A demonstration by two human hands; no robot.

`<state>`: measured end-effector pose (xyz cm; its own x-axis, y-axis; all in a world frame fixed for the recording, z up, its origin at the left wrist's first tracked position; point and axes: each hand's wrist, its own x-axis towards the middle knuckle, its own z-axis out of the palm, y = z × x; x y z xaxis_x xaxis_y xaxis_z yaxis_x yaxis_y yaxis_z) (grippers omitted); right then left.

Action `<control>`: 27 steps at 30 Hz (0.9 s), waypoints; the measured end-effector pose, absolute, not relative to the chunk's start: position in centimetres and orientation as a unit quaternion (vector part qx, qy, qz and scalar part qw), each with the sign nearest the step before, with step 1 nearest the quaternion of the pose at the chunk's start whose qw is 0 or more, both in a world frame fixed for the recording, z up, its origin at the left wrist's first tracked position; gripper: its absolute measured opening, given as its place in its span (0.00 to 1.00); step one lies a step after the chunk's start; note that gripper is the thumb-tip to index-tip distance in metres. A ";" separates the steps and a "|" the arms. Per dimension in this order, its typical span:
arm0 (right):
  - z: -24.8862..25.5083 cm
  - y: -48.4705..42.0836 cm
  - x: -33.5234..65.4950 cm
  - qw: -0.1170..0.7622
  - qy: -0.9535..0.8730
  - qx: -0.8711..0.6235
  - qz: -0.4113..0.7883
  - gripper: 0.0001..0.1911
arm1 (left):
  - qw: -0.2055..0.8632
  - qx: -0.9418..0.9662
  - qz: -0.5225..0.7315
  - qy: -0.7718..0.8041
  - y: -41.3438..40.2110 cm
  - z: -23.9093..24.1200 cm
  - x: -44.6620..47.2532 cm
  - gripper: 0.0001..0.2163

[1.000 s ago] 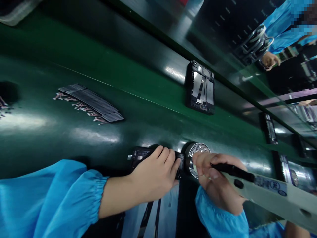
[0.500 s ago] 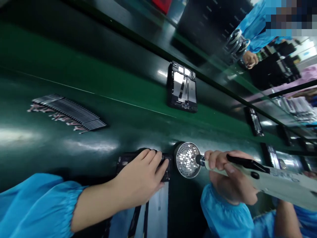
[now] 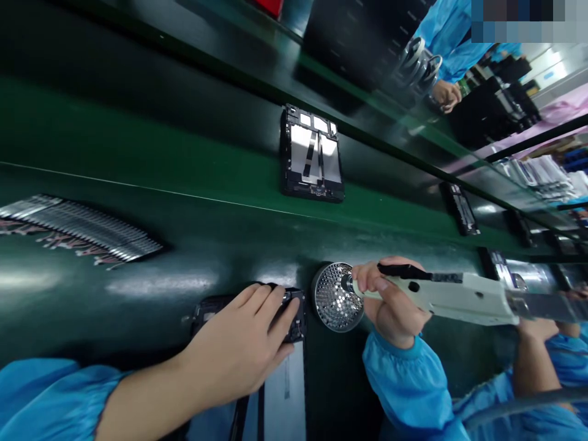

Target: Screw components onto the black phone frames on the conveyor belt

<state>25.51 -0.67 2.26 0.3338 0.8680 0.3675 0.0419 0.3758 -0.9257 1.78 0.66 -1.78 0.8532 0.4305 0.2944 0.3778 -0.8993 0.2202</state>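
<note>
My left hand [image 3: 241, 349] lies flat, fingers stretched, on the top of a black tablet frame [image 3: 285, 373] at the near edge of the green bench. My right hand [image 3: 390, 303] is wrapped round a pale electric screwdriver [image 3: 459, 297], its tip over a round perforated metal screw dish [image 3: 337, 296] just right of the frame. Both arms wear blue sleeves.
Another open tablet frame [image 3: 312, 156] lies on the green conveyor belt [image 3: 138, 153], with more frames [image 3: 459, 208] further right. A fanned row of thin metal strips [image 3: 78, 226] lies at the left. A co-worker's hand [image 3: 445, 95] in a blue sleeve works at the far side.
The view has swung, shifting everything left. My right hand moved the screwdriver tip from the frame's edge across to the screw dish. My left hand stayed on the frame.
</note>
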 end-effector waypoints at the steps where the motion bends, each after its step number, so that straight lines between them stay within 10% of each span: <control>1: 2.2 -0.6 25.5 0.670 -0.487 -0.466 0.310 0.14 | 0.079 0.959 0.169 0.212 0.6 -1.7 1.8 0.21; 27: 8.5 -4.2 20.5 0.576 -0.512 -0.526 0.360 0.12 | 0.091 0.950 0.156 0.256 0.4 -1.4 2.0 0.26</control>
<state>20.50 -4.25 8.52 0.2162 0.9533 0.2108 0.1226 0.1877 -0.9745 2.04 0.37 -1.42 0.8200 0.5153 0.2491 0.4586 -0.8519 0.2527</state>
